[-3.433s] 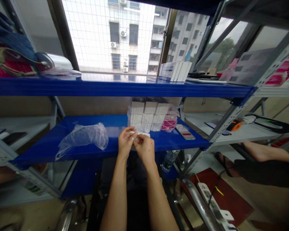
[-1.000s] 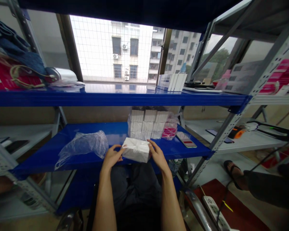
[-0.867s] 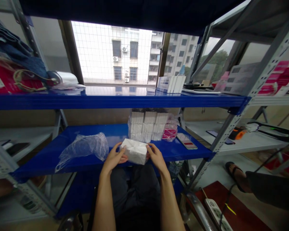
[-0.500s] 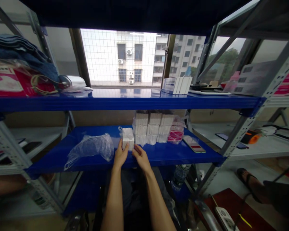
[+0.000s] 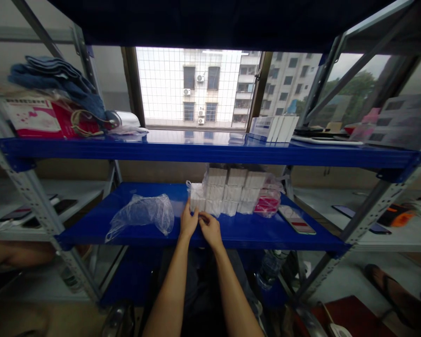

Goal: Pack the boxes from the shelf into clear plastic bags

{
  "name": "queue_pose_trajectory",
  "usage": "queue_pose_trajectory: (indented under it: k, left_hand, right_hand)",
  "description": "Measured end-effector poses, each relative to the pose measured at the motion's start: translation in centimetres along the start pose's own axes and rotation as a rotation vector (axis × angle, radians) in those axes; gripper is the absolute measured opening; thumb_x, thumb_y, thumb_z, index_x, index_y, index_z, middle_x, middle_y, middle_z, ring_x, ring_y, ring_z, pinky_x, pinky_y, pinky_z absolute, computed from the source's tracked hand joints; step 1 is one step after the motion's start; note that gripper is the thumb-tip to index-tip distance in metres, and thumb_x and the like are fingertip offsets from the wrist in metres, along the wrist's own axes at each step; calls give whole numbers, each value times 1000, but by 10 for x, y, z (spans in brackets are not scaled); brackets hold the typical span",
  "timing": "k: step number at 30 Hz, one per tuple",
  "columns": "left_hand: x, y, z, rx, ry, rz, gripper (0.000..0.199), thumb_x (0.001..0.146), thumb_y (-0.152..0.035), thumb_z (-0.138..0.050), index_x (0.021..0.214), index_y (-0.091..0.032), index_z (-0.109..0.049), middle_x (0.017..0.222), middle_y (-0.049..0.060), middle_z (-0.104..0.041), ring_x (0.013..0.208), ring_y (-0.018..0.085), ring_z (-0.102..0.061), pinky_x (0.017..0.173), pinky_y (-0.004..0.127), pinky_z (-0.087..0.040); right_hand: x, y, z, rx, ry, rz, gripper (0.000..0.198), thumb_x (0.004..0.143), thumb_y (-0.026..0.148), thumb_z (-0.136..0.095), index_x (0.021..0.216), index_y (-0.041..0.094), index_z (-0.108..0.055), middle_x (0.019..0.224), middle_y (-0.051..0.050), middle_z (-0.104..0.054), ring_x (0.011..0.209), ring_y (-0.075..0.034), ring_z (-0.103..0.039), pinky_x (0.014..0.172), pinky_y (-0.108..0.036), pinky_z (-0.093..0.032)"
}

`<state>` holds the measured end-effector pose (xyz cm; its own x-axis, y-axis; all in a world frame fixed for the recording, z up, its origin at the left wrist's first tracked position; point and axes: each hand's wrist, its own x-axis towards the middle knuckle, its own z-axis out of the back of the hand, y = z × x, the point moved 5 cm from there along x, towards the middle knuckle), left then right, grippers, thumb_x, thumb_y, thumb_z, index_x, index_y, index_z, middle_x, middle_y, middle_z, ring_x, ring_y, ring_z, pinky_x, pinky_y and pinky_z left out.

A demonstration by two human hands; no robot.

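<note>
Left hand [image 5: 188,224] grips the near end of a white box [image 5: 197,191], fingers along its left side, thumb in front. Right hand [image 5: 210,229] curls just beside; whether it touches the box cannot be told. Beyond the hands, the box stands on the blue counter [image 5: 245,237], beside a wrapped stack [image 5: 228,193]. Farther right lies a phone [image 5: 298,220]; left, a plastic bag [image 5: 145,209].

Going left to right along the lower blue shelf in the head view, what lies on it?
Crumpled clear plastic bag → single white packet → plastic-wrapped stack of white packets → pink packet in clear plastic → smartphone.
</note>
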<state>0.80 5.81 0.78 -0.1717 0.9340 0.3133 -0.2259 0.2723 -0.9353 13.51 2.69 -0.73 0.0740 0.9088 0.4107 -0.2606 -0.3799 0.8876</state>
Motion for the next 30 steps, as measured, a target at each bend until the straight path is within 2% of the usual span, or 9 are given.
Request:
queue_pose_trajectory:
  k: [4,7,10,13,16,19,24,26,30]
  left_hand:
    - [-12,-2,11,12,-119,-77,53,90,-21,-59,143,-21,-53,148,15,-57,130,25,-60,108,38,-50]
    - [-18,-7,16,32,-175,-75,40,90,-17,-54,129,-19,-60,122,13,-68,113,23,-67,101,37,-53]
    - [-22,-14,13,7,-74,-85,35,87,-14,-54,120,-18,-64,92,6,-71,88,19,-70,89,34,-57]
    - [-25,-24,25,-57,48,-113,31,85,-16,-57,113,-18,-68,82,3,-71,78,17,-71,79,29,-58]
    - [-23,-36,66,-127,77,-129,27,86,-25,-58,110,-18,-68,82,3,-72,79,18,-72,78,29,-58]
    - [-15,-47,126,-123,-13,-139,33,85,-29,-60,115,-18,-67,81,2,-72,75,18,-72,77,29,-57]
    - [-2,-61,200,17,-284,-96,29,84,-26,-58,110,-18,-68,79,3,-73,77,18,-72,75,28,-55]
    - [-1,-68,206,79,-223,-84,28,83,-28,-60,108,-19,-70,78,3,-73,76,19,-72,74,28,-55]
    - [-14,-86,195,226,85,-147,24,82,-32,-66,102,-23,-76,79,3,-75,75,20,-71,73,27,-54]
  right_hand:
    - [-8,9,-2,-47,-1,51,27,86,25,-56,104,19,-74,106,-9,-78,95,-24,-75,91,-39,-59]
    - [-13,16,-3,-107,12,96,23,85,23,-56,98,19,-74,99,-9,-77,89,-24,-74,87,-39,-59]
    - [-16,23,-3,-203,43,173,21,83,19,-55,94,19,-73,96,-9,-75,89,-24,-72,84,-36,-59]
    - [-16,25,-2,-235,75,172,22,83,17,-54,94,20,-73,98,-8,-75,91,-22,-73,85,-34,-58]
    - [-12,26,-3,-264,73,69,20,84,20,-57,95,22,-73,95,-6,-77,89,-22,-73,86,-36,-57]
    - [-12,38,-18,-308,100,27,16,87,31,-62,93,22,-74,90,-7,-77,88,-26,-73,85,-40,-56]
    - [-26,79,-70,-365,359,328,36,88,42,-71,118,22,-71,113,-11,-74,107,-28,-68,95,-39,-52]
    - [-33,89,-87,-420,485,472,43,86,41,-75,125,24,-69,118,-12,-72,112,-29,-66,98,-41,-50]
    - [-35,91,-90,-392,612,542,22,93,22,-63,114,24,-72,107,-8,-75,103,-24,-68,96,-36,-50]
